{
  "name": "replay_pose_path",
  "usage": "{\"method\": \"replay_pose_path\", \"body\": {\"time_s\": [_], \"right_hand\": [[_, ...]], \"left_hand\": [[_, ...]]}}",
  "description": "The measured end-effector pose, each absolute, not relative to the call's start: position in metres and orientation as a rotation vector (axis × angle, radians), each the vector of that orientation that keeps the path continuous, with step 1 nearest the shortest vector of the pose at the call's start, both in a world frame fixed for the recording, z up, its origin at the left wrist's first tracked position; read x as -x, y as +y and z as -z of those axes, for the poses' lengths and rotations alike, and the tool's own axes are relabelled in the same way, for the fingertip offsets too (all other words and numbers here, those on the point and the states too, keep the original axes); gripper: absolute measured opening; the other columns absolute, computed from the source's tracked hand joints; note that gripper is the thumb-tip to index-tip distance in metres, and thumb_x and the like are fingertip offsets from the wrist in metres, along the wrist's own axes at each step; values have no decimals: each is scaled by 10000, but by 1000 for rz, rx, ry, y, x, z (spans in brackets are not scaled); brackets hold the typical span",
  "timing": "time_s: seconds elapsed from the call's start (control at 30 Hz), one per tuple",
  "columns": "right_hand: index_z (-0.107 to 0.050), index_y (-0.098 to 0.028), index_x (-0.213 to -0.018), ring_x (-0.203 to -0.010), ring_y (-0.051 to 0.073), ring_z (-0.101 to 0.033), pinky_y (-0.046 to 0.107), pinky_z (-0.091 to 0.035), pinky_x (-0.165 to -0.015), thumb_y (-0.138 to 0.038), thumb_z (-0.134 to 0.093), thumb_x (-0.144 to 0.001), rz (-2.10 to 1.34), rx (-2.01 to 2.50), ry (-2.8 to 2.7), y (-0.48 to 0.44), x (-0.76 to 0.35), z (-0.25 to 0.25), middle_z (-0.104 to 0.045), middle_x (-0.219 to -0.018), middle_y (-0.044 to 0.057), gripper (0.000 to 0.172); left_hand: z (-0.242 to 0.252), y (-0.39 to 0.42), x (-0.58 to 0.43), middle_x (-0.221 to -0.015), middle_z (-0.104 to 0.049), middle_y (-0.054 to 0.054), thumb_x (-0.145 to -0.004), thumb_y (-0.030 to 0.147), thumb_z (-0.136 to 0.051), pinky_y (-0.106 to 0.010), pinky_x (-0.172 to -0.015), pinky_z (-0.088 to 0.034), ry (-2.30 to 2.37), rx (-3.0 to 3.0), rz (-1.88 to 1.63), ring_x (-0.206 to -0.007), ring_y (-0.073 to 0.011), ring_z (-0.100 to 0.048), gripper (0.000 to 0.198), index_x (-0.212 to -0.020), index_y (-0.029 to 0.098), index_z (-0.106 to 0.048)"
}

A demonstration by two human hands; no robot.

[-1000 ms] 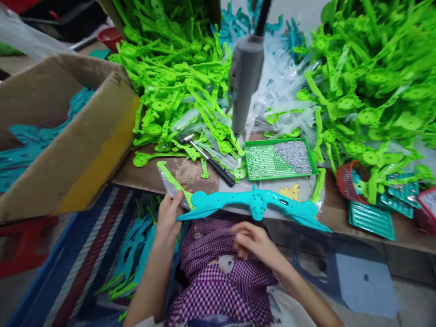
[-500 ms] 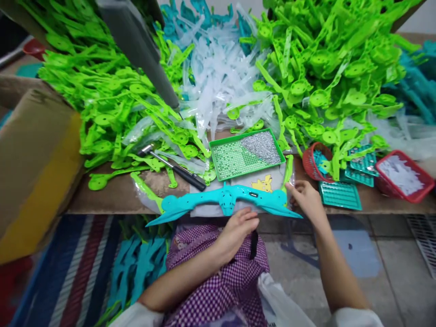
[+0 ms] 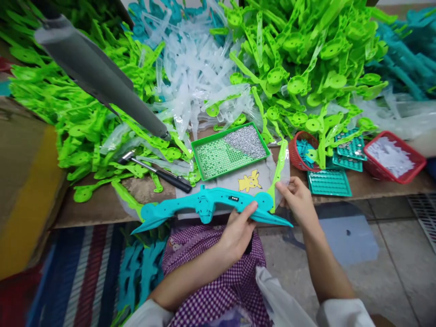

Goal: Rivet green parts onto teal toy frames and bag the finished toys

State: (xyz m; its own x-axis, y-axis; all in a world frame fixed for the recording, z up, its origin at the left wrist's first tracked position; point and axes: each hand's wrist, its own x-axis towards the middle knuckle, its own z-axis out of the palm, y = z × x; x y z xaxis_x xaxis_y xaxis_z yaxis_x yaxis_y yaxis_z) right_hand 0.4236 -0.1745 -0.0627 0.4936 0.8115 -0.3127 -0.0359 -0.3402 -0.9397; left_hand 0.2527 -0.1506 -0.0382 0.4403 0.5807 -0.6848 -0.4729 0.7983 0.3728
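Note:
A turquoise plastic bow-shaped piece (image 3: 180,203) lies across the table's front edge, a small black slotted part near its middle. My left hand (image 3: 236,231) grips its right half from below, thumb on top and fingers underneath. At its right end, my right hand (image 3: 299,202) pinches the lower part of a lime-green plastic arm (image 3: 279,164) that has a translucent piece along it. A matching green arm (image 3: 126,195) with a clear piece sticks out at the left end. Behind stands a green tray (image 3: 211,173) holding small silvery screws or pins (image 3: 248,141).
A black-handled hammer (image 3: 166,176) lies left of the tray. Heaps of green arms (image 3: 303,59) and clear pieces (image 3: 194,68) fill the back. Red baskets (image 3: 405,176) and teal trays (image 3: 329,184) stand right. A grey tool (image 3: 112,86) hangs at upper left; a cardboard box (image 3: 23,181) stands left.
My left hand has come up and closed on the right half of the turquoise piece, which has tilted slightly. My right hand stays at the green arm. The camera view has shifted.

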Motion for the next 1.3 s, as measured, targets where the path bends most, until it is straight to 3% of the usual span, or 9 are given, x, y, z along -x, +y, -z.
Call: {"method": "replay_pose_path", "body": {"time_s": [0.1,0.37,0.57,0.67,0.8,0.93,1.0,1.13,1.3], "right_hand": [[-432,-244,-877,-344,96,-497,192,-360,-314,-522,-696,-746,-1071,1612,-636,-174,-414,49,-575,-524,-94,404],[-420,-246,-899,-414,101,-549,209,-438,-335,-485,-713,-741,-1160,1470,-685,-168,-404,24,-621,-649,-64,410],[-504,-237,-966,-802,170,-661,278,-559,-611,-453,-672,-782,-1101,1438,-708,-170,-399,27,-673,-911,19,329],[-509,-240,-984,-873,198,-662,333,-571,-705,-441,-671,-778,-1128,1460,-707,-168,-398,29,-679,-1005,40,330],[-517,-239,-1155,-1037,219,-630,372,-538,-877,-425,-680,-769,-1132,1365,-753,-163,-395,21,-645,-1168,69,458],[-509,-239,-1205,-1089,224,-609,390,-517,-944,-424,-673,-785,-1167,1290,-834,-158,-381,-1,-631,-1186,74,487],[-475,-250,-1223,-1007,211,-641,357,-559,-863,-435,-711,-750,-1171,1254,-852,-153,-373,-13,-643,-1139,63,560],[-424,-242,-1251,-560,140,-633,258,-537,-460,-553,-716,-697,-1557,946,-847,-133,-362,-30,-673,-849,15,699],[-576,-151,-924,-437,106,-586,203,-491,-382,-638,-719,-644,-1741,687,-889,-115,-342,-29,-639,-615,-1,579]], "left_hand": [[31,-152,-254,-1088,-708,-50,-705,234,-797,-355,-952,-491,935,-173,-710,-1047,-211,-637,383,-1067,195,-679],[21,-151,-242,-822,-720,-9,-596,270,-847,-379,-929,-510,1006,-254,-783,-957,-229,-668,284,-802,171,-679],[27,-152,-242,-856,-723,-26,-592,255,-839,-384,-922,-509,1026,-271,-805,-942,-233,-670,347,-883,160,-675],[27,-151,-243,-858,-723,-23,-598,254,-830,-377,-909,-510,1024,-258,-806,-930,-235,-672,334,-875,163,-668],[18,-151,-237,-919,-723,-24,-598,266,-817,-378,-907,-504,1005,-236,-809,-984,-248,-657,384,-939,178,-665],[1,-152,-222,-865,-716,-8,-622,290,-783,-378,-890,-511,1012,-187,-846,-941,-244,-659,293,-871,186,-670],[-7,-151,-212,-842,-715,0,-612,279,-773,-361,-845,-525,1032,-178,-895,-873,-231,-664,265,-838,191,-668],[-23,-146,-193,-798,-710,24,-579,261,-771,-309,-696,-535,1067,-203,-998,-721,-183,-649,298,-853,211,-663],[-31,-142,-175,-802,-713,28,-584,275,-790,-280,-638,-515,1049,-215,-1033,-681,-158,-635,335,-882,232,-645]]}}
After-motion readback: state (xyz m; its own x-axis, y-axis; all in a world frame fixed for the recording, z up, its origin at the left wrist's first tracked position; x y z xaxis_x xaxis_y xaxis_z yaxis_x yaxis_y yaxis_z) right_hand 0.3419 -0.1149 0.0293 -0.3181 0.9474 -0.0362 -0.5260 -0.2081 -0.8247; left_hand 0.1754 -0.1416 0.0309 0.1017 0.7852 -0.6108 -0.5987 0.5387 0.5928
